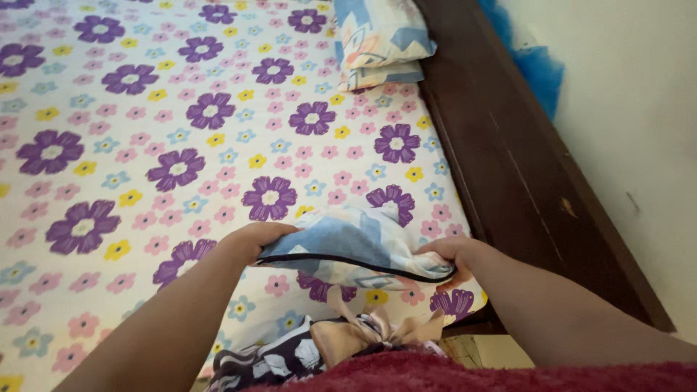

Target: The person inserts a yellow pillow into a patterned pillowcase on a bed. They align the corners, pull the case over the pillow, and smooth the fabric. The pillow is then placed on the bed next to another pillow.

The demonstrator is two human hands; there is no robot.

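Observation:
A pillow (356,243) in a blue, white and peach patterned case with dark piping lies near the bed's near right corner. My left hand (250,239) grips its left end and my right hand (451,254) grips its right end, holding it just above the flowered sheet (181,131). The sheet is white with purple, pink, yellow and blue flowers.
Two stacked pillows (379,40) in the same patterned cases lie at the far right of the bed. A dark wooden bed frame (508,160) runs along the right side next to a pale wall with a blue patch (541,69). Dark patterned cloth with a tan bow (341,341) sits below.

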